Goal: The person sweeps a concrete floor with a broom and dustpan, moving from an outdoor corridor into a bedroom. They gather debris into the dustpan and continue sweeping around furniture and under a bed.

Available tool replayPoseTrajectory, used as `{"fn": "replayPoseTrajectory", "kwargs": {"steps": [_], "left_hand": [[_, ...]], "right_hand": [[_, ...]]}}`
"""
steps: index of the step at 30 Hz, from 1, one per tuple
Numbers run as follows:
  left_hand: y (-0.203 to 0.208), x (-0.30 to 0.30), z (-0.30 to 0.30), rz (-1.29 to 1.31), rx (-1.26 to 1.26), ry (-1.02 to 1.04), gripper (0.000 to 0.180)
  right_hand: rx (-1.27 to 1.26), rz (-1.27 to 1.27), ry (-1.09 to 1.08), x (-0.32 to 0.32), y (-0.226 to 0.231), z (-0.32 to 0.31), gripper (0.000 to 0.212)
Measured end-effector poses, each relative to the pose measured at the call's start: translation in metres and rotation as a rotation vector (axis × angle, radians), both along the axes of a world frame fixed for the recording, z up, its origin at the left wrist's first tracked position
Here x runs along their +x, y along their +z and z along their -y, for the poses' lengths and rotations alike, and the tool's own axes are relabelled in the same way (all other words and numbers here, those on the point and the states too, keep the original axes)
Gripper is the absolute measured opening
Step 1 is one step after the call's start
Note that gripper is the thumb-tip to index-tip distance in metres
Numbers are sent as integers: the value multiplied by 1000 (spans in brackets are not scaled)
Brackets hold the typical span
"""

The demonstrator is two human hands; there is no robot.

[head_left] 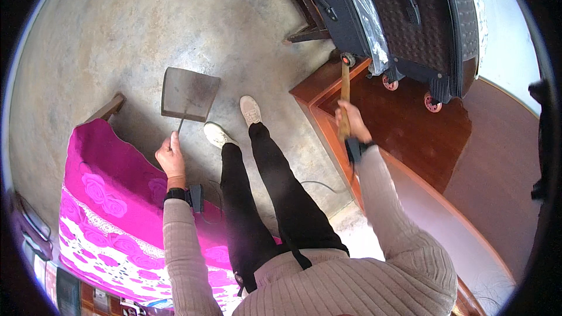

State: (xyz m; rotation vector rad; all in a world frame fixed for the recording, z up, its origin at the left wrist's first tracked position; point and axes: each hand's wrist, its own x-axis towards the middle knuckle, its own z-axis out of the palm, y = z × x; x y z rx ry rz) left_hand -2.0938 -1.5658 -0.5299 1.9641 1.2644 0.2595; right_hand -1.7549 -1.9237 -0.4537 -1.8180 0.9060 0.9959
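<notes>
My left hand (171,157) is closed around the thin handle of a metal dustpan (193,93). The dustpan's flat grey pan lies at or just above the concrete floor, in front of my shoes. In my right hand (353,122), the fingers wrap round a light brown wooden handle (345,85). That handle points away from me, over the edge of a reddish-brown wooden bed frame (331,114). Its far end reaches a suitcase wheel (348,59), and I cannot make out what tool it belongs to.
Dark suitcases (421,29) with red wheels stand on the wooden boards at right. A dark wooden stand (298,0) is at the far side. On my left, a pink and white flowered cover (111,199) drapes a piece of furniture. A thin cable (319,184) runs near my legs.
</notes>
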Motion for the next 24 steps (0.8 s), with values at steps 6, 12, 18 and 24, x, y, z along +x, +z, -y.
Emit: {"fn": "replayPoseTrajectory", "kwargs": {"steps": [6, 12, 18, 24], "left_hand": [[1, -2, 0, -55, -24, -18, 43], [-2, -12, 1, -28, -117, -6, 48], [17, -39, 10, -6, -384, 83, 54], [53, -72, 43, 96, -513, 227, 50]], "right_hand": [[-12, -69, -48, -52, -83, -30, 29], [115, -325, -143, -185, -3, -103, 28], [353, -446, -357, -235, 87, -185, 22], [552, -614, -340, -251, 120, -257, 18]]}}
